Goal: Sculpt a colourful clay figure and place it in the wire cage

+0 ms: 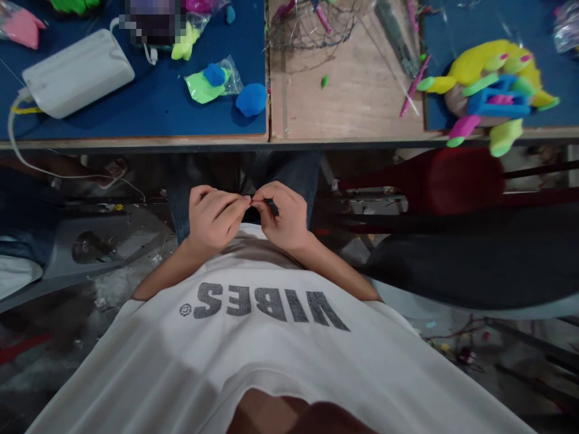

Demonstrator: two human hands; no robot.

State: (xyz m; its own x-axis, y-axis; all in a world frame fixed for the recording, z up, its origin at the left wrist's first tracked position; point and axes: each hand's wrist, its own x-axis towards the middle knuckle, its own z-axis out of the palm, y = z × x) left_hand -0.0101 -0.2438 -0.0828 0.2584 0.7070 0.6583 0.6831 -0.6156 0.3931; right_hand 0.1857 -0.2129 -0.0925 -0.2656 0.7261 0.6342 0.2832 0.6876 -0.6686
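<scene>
Both my hands are held together in my lap, below the table's front edge and above my white shirt. My left hand [215, 216] is curled, its fingertips pinched against those of my right hand [283, 217]. Between the fingertips sits a small dark piece [272, 207], too small to name; my right fingers close on it. My jeans show behind the hands.
The table [344, 102] ahead carries a white power adapter [79, 72] with its cable, blue clay lumps [251, 99], a bag with green and blue clay [210, 84], tangled wire [312, 24] and a yellow clay toy [491, 81]. A red chair [452, 181] stands to my right.
</scene>
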